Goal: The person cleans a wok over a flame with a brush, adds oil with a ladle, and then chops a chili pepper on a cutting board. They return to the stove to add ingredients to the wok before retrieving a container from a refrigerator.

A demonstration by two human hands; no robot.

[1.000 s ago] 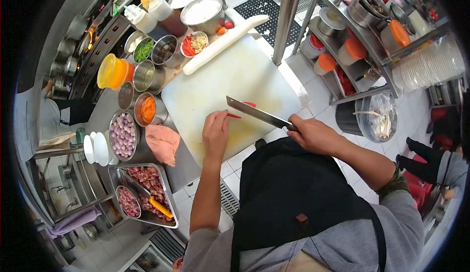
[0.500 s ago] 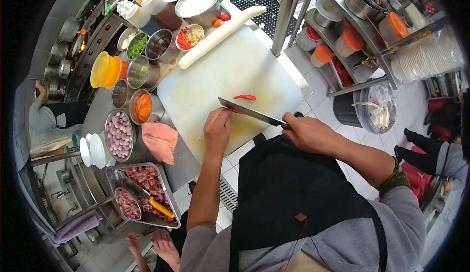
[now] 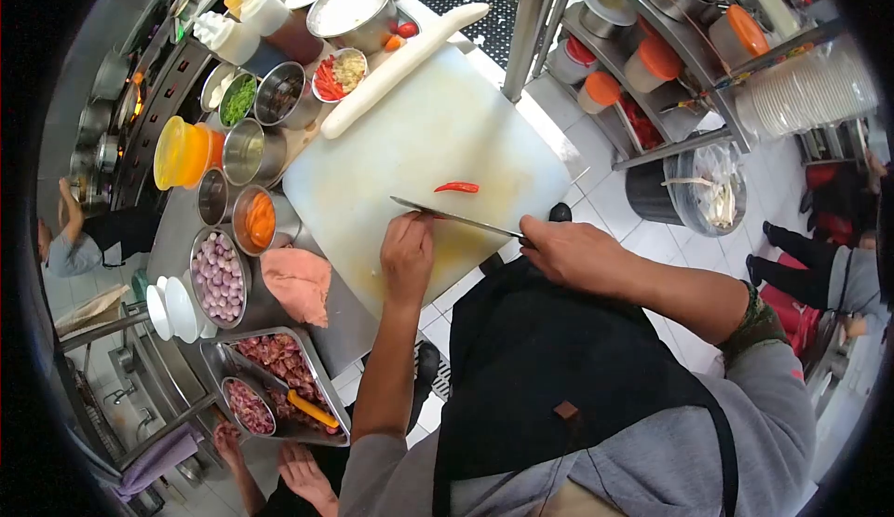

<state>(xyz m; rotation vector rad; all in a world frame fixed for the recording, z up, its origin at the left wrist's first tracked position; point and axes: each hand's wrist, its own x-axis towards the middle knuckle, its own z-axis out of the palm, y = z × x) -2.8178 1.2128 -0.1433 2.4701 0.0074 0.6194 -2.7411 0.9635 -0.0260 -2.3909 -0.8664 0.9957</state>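
My right hand (image 3: 565, 249) is closed around the handle of a kitchen knife (image 3: 466, 220). Its blade lies low over the white cutting board (image 3: 396, 165), seen almost edge-on, pointing left. My left hand (image 3: 407, 254) has its fingers curled together right against the blade, near the tip end. What those fingertips pinch is mostly hidden by the blade; a bit of red chili showed there a moment earlier. A separate red chili pepper (image 3: 456, 187) lies on the board just beyond the knife. A long white radish (image 3: 400, 72) rests along the board's far left edge.
Left of the board stand a bowl of shallots (image 3: 218, 277), a bowl of orange slices (image 3: 253, 220), an orange cloth (image 3: 296, 286) and several metal bowls. A meat tray (image 3: 323, 396) sits nearer, with another person's hands (image 3: 305, 470) beside it. Shelves (image 3: 610, 98) stand right.
The knife blade has turned more edge-on and sits lower, and the red bit beneath it no longer shows. Both hands stay together at the knife. The whole view has shifted slightly.
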